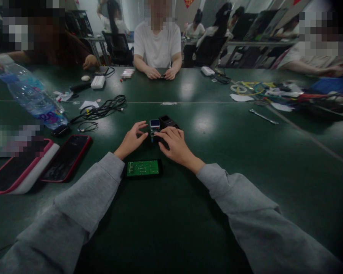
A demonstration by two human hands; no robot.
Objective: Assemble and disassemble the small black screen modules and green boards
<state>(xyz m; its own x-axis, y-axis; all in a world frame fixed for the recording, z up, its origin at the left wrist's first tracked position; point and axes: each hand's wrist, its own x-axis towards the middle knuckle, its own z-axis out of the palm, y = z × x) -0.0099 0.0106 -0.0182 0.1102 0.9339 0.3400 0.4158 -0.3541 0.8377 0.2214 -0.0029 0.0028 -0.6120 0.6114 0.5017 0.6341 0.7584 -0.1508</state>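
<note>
A small circuit module with a square display (154, 127) stands on the green table between my two hands. My left hand (133, 140) is just left of it, thumb and fingers apart, with nothing between them. From the right, my right hand (176, 144) reaches over with its fingers extended, and its index fingertip meets the module's side. The thumb is spread away below. Behind the right fingers lies a black device with a small screen (168, 121), partly covered by that hand. Nearer to me, a green circuit board in a black case (143, 168) lies flat.
Phones in red cases (67, 159) lie at the left, by plastic bottles (34, 93) and a coiled black cable (105, 108). At the right are a wrench (263, 117) and a heap of wires (263, 90). A person in a white shirt (157, 42) sits opposite.
</note>
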